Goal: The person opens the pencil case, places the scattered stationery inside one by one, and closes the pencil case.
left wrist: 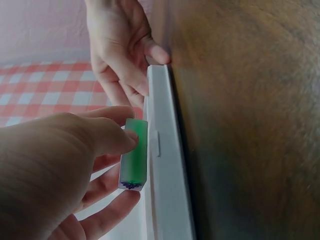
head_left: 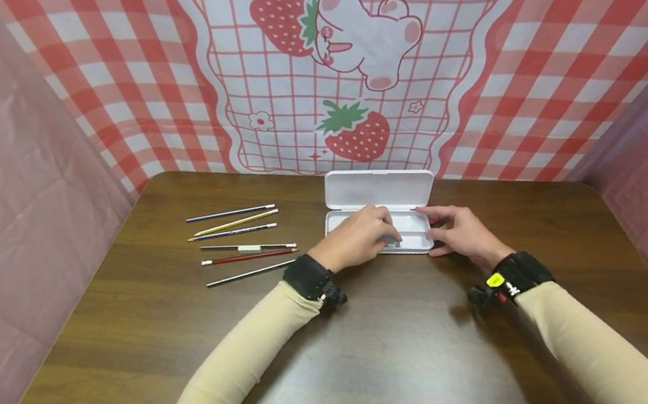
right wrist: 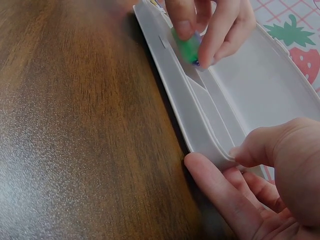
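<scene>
A white pencil case point(head_left: 377, 190) stands on the table with its lid raised toward the back. Over its tray, my left hand point(head_left: 358, 236) pinches a small green eraser point(left wrist: 134, 155) between thumb and fingers. The eraser has a dark purple flower mark at one end and is close to the front wall point(right wrist: 172, 100) of the case. At the right end of the case, my right hand point(head_left: 465, 236) grips the corner, thumb on the rim and fingers around the outside. Dividers split the tray into compartments; the left hand covers part of it in the head view.
Several pencils lie side by side left of the case, among them a yellow pencil point(head_left: 236, 221) and a dark red pencil point(head_left: 248, 257). A silver-grey stick point(head_left: 247, 273) lies nearest me. Behind the wooden table point(head_left: 402, 353) hangs a red checked cloth point(head_left: 524, 85).
</scene>
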`<act>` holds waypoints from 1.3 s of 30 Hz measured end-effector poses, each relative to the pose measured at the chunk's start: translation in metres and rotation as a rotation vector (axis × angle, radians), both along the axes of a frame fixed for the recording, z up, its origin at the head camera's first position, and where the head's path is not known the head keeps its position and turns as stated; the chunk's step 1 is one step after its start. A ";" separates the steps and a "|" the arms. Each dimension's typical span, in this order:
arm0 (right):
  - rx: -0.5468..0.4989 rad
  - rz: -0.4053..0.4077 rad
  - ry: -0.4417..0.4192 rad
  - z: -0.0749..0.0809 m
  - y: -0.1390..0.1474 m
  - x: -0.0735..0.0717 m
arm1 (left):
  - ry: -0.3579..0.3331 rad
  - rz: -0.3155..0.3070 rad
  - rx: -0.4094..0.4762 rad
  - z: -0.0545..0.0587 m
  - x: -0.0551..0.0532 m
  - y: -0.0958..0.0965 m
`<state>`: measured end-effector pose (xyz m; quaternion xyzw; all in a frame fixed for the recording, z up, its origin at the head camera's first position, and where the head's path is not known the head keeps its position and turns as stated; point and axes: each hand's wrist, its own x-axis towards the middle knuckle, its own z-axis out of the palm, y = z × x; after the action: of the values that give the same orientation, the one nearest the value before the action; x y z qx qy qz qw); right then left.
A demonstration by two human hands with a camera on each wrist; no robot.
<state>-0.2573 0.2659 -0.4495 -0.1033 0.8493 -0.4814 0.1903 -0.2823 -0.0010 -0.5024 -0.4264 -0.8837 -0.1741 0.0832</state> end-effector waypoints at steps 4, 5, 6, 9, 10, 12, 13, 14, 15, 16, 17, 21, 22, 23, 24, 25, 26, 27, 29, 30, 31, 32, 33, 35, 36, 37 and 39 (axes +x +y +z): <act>0.003 0.000 -0.003 0.000 0.000 0.000 | 0.031 0.007 -0.021 -0.003 0.003 0.003; 0.004 0.000 -0.004 0.000 0.000 0.000 | 0.031 0.010 -0.028 -0.003 0.004 0.004; 0.004 -0.001 -0.005 0.000 0.000 0.000 | 0.032 0.014 -0.035 -0.003 0.005 0.004; -0.004 -0.005 -0.002 0.000 -0.001 0.000 | 0.024 0.028 -0.049 -0.003 0.007 0.006; -0.010 -0.007 -0.001 0.000 -0.001 0.000 | 0.021 0.034 -0.050 -0.003 0.007 0.007; -0.023 -0.011 -0.001 -0.001 -0.002 0.000 | 0.010 0.049 -0.051 -0.004 0.008 0.007; -0.027 -0.012 -0.001 -0.001 -0.002 0.000 | 0.006 0.058 -0.049 -0.004 0.008 0.007; -0.031 -0.013 -0.001 -0.001 -0.002 0.000 | 0.003 0.066 -0.047 -0.004 0.009 0.008; -0.030 -0.014 -0.002 -0.001 -0.002 0.000 | 0.004 0.074 -0.045 -0.004 0.009 0.008; -0.029 -0.015 -0.003 -0.001 -0.002 0.000 | 0.008 0.081 -0.043 -0.004 0.010 0.008; -0.027 -0.016 -0.003 -0.002 -0.002 0.000 | 0.013 0.086 -0.041 -0.004 0.010 0.008; -0.026 -0.017 -0.003 -0.002 -0.002 -0.001 | 0.029 0.098 -0.034 -0.004 0.012 0.007; -0.028 -0.017 -0.003 -0.003 -0.002 0.000 | 0.025 0.102 -0.033 -0.004 0.012 0.007; -0.028 -0.016 -0.002 -0.003 -0.002 0.000 | 0.019 0.106 -0.032 -0.005 0.012 0.007; -0.030 -0.017 -0.002 -0.003 -0.002 0.000 | 0.012 0.110 -0.032 -0.005 0.012 0.006; -0.030 -0.017 0.000 -0.003 -0.002 0.000 | 0.005 0.112 -0.032 -0.006 0.013 0.006; -0.030 -0.018 0.002 -0.003 -0.002 0.000 | -0.003 0.115 -0.034 -0.006 0.013 0.006; -0.032 -0.019 0.002 -0.003 -0.002 0.000 | -0.008 0.115 -0.036 -0.006 0.013 0.006; -0.033 -0.023 0.003 -0.002 -0.003 0.000 | -0.018 0.113 -0.041 -0.007 0.014 0.006; -0.036 -0.024 0.003 -0.002 -0.003 0.001 | -0.019 0.111 -0.044 -0.006 0.014 0.006; -0.036 -0.023 0.005 -0.002 -0.003 0.001 | -0.021 0.111 -0.046 -0.007 0.014 0.006; -0.037 -0.023 0.004 -0.002 -0.003 0.001 | -0.022 0.110 -0.048 -0.007 0.015 0.006; -0.040 -0.022 0.003 -0.003 -0.002 0.001 | -0.021 0.109 -0.047 -0.007 0.015 0.006; -0.040 -0.019 0.005 -0.003 -0.002 0.000 | -0.013 0.108 -0.047 -0.007 0.015 0.006; -0.040 -0.018 0.004 -0.003 -0.002 0.000 | -0.009 0.106 -0.048 -0.007 0.015 0.007; -0.040 -0.019 0.003 -0.003 -0.002 0.000 | -0.004 0.104 -0.049 -0.007 0.015 0.007; -0.040 -0.019 0.003 -0.003 -0.002 0.000 | 0.009 0.101 -0.056 -0.007 0.015 0.007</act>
<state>-0.2572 0.2640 -0.4525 -0.0998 0.8408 -0.4998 0.1825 -0.2673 0.0059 -0.5098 -0.3843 -0.9082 -0.1431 0.0837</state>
